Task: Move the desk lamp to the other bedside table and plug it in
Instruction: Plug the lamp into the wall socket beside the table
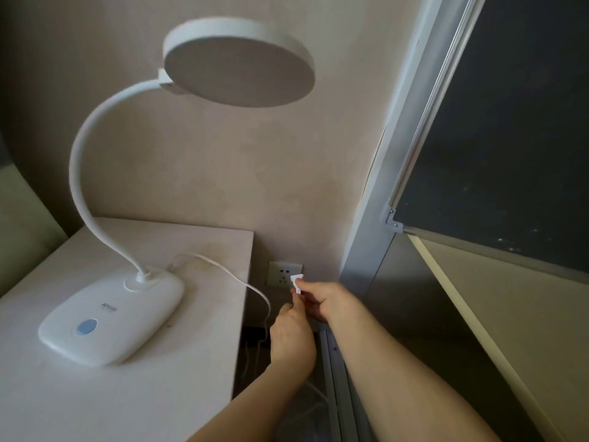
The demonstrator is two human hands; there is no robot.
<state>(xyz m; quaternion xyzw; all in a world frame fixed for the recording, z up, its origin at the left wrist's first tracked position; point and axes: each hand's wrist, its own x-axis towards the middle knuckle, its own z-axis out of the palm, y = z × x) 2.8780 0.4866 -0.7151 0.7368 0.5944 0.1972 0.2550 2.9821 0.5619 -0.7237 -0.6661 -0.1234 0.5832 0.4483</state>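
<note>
A white desk lamp (111, 317) with a round head and a curved neck stands on the pale bedside table (95, 403). Its white cord (229, 272) runs from the base over the table's right edge and down. My right hand (331, 301) pinches the white plug (297, 283) right in front of the wall socket (280, 273); I cannot tell whether the pins are in. My left hand (291, 339) is just below, fingers closed around the cord near the plug.
A metal window frame (369, 244) rises just right of the socket, with dark glass behind it. A narrow gap between the table and the frame holds loose loops of cord. A green padded surface (22, 224) lies at far left.
</note>
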